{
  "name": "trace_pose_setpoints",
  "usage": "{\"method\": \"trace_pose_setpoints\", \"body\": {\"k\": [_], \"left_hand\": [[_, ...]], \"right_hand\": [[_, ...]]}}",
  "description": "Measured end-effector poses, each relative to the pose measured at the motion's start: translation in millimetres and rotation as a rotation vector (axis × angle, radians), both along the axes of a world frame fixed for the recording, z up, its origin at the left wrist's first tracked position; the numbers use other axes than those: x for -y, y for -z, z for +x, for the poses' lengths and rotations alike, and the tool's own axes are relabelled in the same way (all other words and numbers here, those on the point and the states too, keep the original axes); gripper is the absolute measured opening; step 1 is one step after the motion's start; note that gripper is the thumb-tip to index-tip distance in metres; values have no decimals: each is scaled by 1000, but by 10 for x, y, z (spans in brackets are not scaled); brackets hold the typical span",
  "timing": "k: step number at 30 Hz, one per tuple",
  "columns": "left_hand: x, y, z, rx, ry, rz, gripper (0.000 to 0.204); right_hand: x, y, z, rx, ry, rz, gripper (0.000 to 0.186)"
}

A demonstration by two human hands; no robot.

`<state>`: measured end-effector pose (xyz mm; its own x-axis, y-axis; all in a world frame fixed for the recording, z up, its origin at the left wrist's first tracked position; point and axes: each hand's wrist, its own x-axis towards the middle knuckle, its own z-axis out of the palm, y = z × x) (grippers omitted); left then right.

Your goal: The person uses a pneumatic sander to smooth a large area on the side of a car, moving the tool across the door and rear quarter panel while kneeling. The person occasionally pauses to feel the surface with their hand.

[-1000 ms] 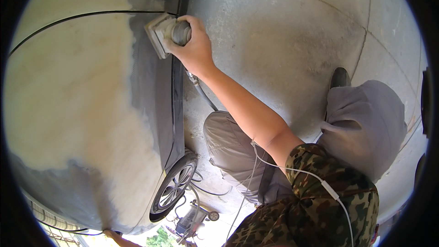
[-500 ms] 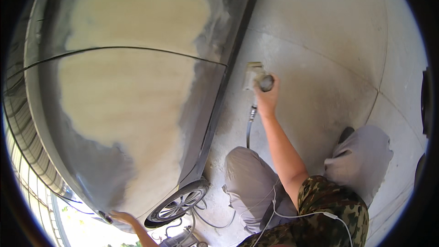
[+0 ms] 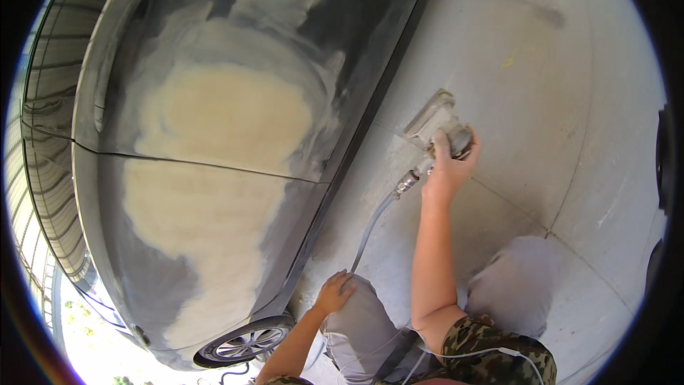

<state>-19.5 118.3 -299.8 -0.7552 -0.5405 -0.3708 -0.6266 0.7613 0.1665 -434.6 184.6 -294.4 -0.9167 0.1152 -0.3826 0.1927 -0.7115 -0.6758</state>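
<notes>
while handheld, sander [image 3: 439, 120] diagonal, pad [image 3: 429, 112] up-left

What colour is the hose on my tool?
The hose is grey; it shows best in the head view.

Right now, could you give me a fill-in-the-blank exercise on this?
The person's hand gripping the sander is the ____ one.
The left hand, resting on the left knee, holds ____.
The sander is above the ____, apart from the car.
The car's spoked ____ shows low in view.

Missing words: right; nothing; floor; wheel.
</notes>
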Motion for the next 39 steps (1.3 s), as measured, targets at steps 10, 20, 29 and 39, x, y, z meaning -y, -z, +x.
{"method": "trace_pose_setpoints", "body": {"k": [10,20,29,39], "left_hand": [[502,-1239,-40,24,-256,222,46],[645,-3913,466,-818,394,-1190,70],[640,-4292,220,-737,347,-1217,66],[733,-4229,17,-808,405,-1095,62]], "right_hand": [[-235,-1434,279,-279,100,157,57],[-538,-3124,1664,-1000,-24,370,58],[120,-4295,2436,-1291,-166,587,62],[423,-4599,2375,-1278,-75,590,61]]}}
